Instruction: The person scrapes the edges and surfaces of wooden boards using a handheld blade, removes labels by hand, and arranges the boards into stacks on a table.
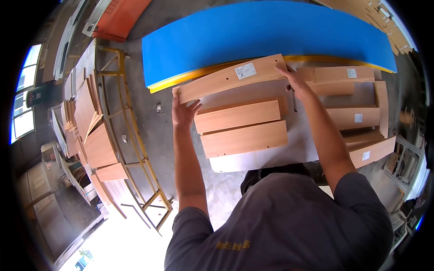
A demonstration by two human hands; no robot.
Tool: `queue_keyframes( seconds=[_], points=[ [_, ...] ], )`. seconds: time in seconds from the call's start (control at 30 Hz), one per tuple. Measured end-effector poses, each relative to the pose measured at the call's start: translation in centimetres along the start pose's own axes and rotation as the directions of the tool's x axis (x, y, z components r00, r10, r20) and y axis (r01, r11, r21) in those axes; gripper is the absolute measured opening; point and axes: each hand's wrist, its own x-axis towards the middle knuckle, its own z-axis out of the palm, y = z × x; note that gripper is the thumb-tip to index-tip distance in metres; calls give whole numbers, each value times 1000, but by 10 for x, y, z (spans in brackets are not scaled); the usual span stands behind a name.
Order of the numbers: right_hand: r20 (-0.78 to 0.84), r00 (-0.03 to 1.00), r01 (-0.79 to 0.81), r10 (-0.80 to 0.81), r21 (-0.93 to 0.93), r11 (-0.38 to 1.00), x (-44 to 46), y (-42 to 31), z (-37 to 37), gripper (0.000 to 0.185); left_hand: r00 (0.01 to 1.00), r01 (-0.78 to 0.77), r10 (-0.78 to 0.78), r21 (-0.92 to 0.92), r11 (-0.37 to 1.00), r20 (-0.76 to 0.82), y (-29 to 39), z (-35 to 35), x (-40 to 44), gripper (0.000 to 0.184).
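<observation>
A long light-wood board (pixel 210 85) with drilled holes and a white label (pixel 245 71) is held across the far side of the worktable (pixel 298 147). My left hand (pixel 183 114) is closed on its left end, thumb spread along the near edge. At the right end, my right hand (pixel 296 82) grips the board. A thin dark tool (pixel 294 103) hangs below that hand, its kind too small to make out. Nearer to me lie two shorter wooden boards, a far one (pixel 237 117) and a near one (pixel 244 139).
Labelled boards (pixel 330 75) and more wooden pieces (pixel 352 117) are stacked at the right. Beyond the table stands a large blue panel (pixel 266 34) with a yellow edge. A yellow metal frame rack (pixel 131 122) with leaning wooden panels (pixel 101 147) is at the left.
</observation>
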Motion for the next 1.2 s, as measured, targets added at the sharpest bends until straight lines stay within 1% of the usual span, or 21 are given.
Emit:
queue_keyframes(
  seconds=[0.03,0.1,0.2,0.27,0.3,0.33,0.37,0.4,0.43,0.47,0.5,0.53,0.57,0.6,0.67,0.7,0.77,0.87,1.0,1.17,1.2],
  points=[
    [-1,1000,8,-8,-2,1000,0,1,3,76,998,-60,60,-37,997,-4,-1,4,3,77],
    [11,999,-38,37,168,985,-3,7,7,76,993,-117,117,-18,993,-5,4,9,14,72],
    [14,1000,-25,22,199,980,-5,7,12,71,985,-164,165,19,986,-40,16,15,27,66],
    [23,1000,-15,9,230,973,-10,10,11,68,1000,-22,23,95,995,-7,21,9,27,76],
    [-42,998,61,-53,229,972,-14,18,9,65,986,14,1,83,996,-168,18,14,18,88],
    [-112,988,133,-110,225,965,-24,22,7,62,965,-12,84,277,961,-250,12,13,-1,93],
    [-143,990,30,-4,183,983,-45,29,-7,59,935,-25,185,464,886,-303,4,10,-26,98],
    [-237,969,109,-65,175,978,-65,44,-8,59,900,18,250,604,797,-357,-15,-2,-47,99],
    [-164,983,74,-86,-80,994,-75,72,-19,63,860,72,326,724,686,-394,-41,-21,-70,100],
    [-161,970,153,-181,-172,973,-101,98,-22,68,842,217,266,745,631,-470,-66,-41,-92,103],
    [-44,996,69,-75,-125,990,-114,138,-27,74,856,278,192,740,613,-481,-99,-65,-111,106],
    [-21,1000,10,-15,-234,972,-130,157,-29,77,824,406,6,597,692,-567,-122,-69,-131,100],
    [-5,999,-48,49,-338,940,-143,173,-28,81,832,423,-65,555,717,-550,-140,-68,-149,91],
    [-15,999,-48,46,-327,944,-139,203,-24,81,841,437,-133,513,739,-524,-149,-67,-156,83],
    [77,970,-219,231,-146,965,-126,261,-14,77,872,374,-121,487,789,-473,-154,-76,-147,75],
    [70,970,-223,235,-139,965,-137,252,-8,77,892,323,-114,440,838,-438,-157,-82,-148,67],
    [90,901,-429,424,322,844,-151,205,11,51,908,280,-102,405,870,-407,-156,-83,-139,64],
    [52,897,-420,439,408,811,-133,213,20,37,931,192,-60,345,919,-359,-156,-87,-118,60],
    [60,899,-414,435,446,794,-120,202,23,31,953,129,-23,337,933,-302,-150,-89,-89,56],
    [49,963,-246,266,566,787,-115,192,34,27,993,82,-46,342,936,-113,-132,-99,-68,51],
    [-68,968,-151,241,607,780,-119,192,41,29,993,96,-61,372,923,-105,-132,-102,-67,48]
  ],
)
